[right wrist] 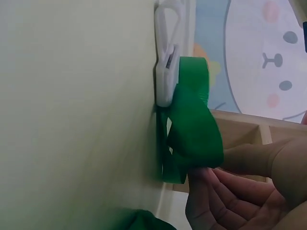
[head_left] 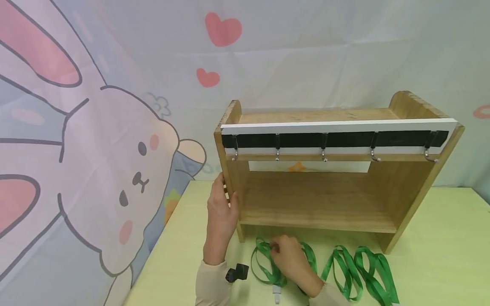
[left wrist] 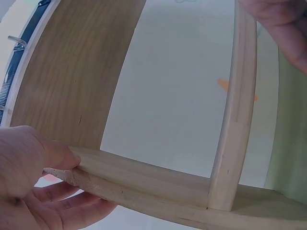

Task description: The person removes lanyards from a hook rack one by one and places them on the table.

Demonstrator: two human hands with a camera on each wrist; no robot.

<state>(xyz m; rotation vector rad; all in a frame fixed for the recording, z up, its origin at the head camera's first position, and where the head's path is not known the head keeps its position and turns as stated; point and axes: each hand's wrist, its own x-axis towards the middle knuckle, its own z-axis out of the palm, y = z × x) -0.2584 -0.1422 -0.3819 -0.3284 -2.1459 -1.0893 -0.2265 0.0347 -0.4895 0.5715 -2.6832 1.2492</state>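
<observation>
A small wooden shelf [head_left: 317, 195] stands on the table, with a row of metal hooks along a black strip on its front. My left hand [head_left: 222, 208] grips the edge of its left side panel; in the left wrist view the thumb lies on one face and the fingers [left wrist: 81, 206] on the other. Below the shelf, my right hand [head_left: 290, 256] pinches a looped green lanyard [right wrist: 196, 129] between thumb and fingers. The lanyard's white clip [right wrist: 165, 72] lies against the table. Nothing hangs on the hooks [head_left: 324, 154].
More looped green lanyards [head_left: 346, 272] lie to the right of my right hand, one partly behind it. The table [head_left: 451, 255] is pale yellow-green. Behind the shelf hangs a cloth backdrop [head_left: 306, 63] with a cartoon rabbit and hearts.
</observation>
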